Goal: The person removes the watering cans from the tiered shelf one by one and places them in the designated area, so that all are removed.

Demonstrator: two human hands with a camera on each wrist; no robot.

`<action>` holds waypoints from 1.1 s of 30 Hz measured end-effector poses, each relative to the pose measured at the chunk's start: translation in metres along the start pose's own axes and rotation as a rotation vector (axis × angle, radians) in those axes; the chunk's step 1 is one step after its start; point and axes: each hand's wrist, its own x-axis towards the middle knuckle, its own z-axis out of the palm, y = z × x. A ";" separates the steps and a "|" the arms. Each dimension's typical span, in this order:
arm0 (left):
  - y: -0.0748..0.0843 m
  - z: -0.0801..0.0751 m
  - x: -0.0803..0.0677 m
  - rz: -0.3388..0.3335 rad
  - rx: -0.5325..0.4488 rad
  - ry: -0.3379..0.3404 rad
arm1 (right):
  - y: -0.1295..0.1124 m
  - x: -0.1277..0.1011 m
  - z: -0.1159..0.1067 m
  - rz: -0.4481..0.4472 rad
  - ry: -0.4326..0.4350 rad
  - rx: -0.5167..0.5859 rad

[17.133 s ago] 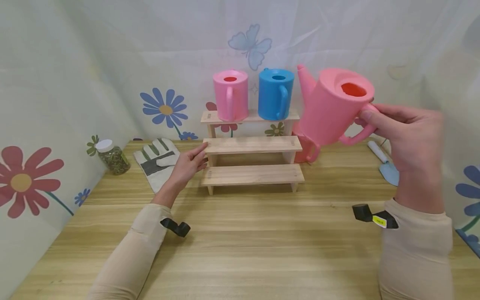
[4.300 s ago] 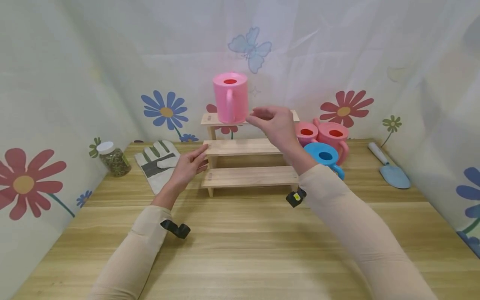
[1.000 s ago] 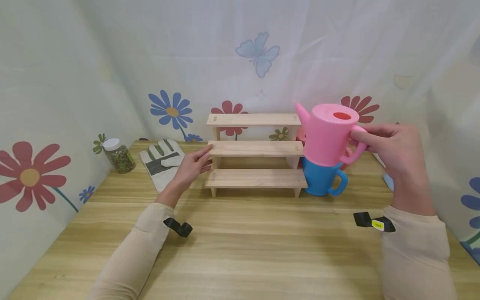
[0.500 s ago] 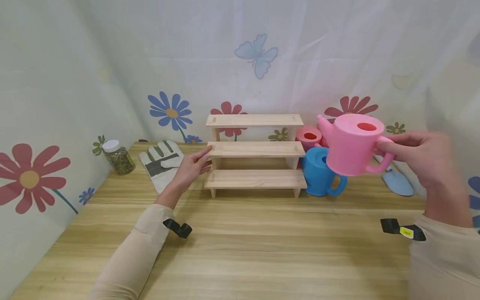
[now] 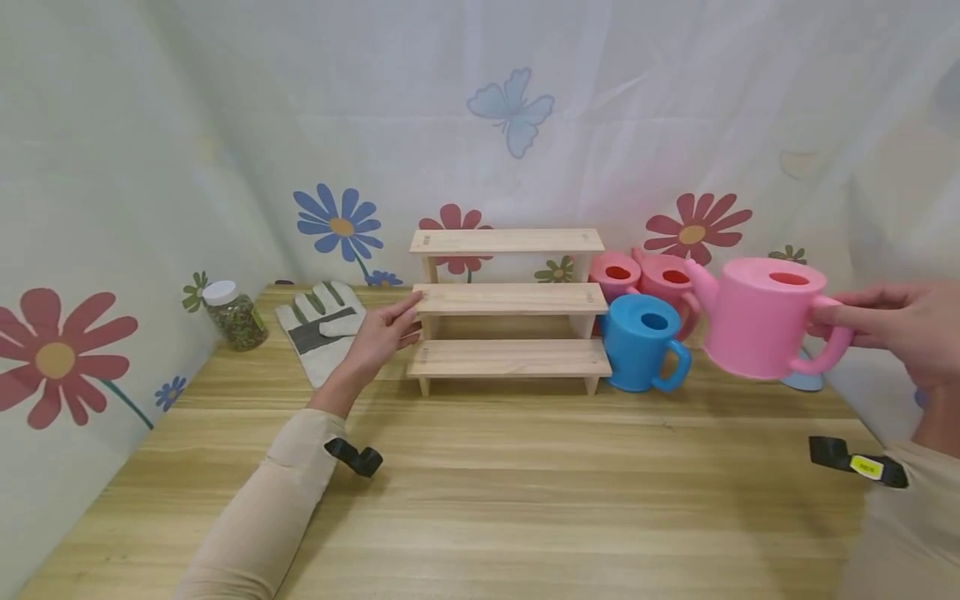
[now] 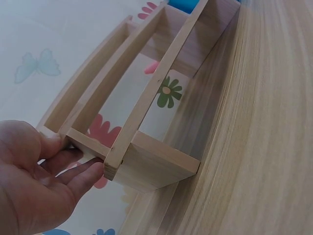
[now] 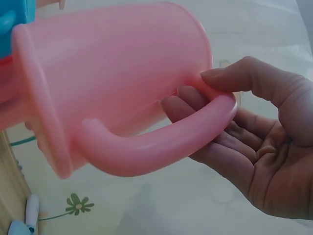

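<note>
My right hand [image 5: 903,329] grips the handle of a pink watering can [image 5: 765,321], thumb on top and fingers curled under. The can hangs above the table's right side, upright, spout to the left. My left hand [image 5: 381,340] holds the left end of a three-tier wooden stand [image 5: 510,298] at its middle step; in the left wrist view, thumb and fingers lie around the side board [image 6: 90,144]. A blue watering can [image 5: 633,346] stands right beside the stand. Behind it are two red-pink watering cans [image 5: 617,271], partly hidden.
On the left lie a work glove [image 5: 322,329] and a jar of dried green bits [image 5: 236,317] with a white lid. A trowel [image 5: 804,382] lies at the right, mostly hidden behind the held can. Flower-printed cloth [image 5: 375,108] surrounds the table at the back and sides.
Both blue and pink cans have left the top tier; the blue one now stands right of the stand. In the last second my right hand carried the pink can right and lower. The left hand stayed.
</note>
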 end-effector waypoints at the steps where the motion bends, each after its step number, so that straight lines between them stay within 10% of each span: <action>1: -0.001 0.000 0.000 -0.001 -0.004 0.000 | 0.002 0.001 0.000 -0.004 -0.011 -0.029; 33: -0.024 -0.007 0.010 0.011 0.028 0.027 | 0.016 0.034 0.045 0.055 -0.214 -0.094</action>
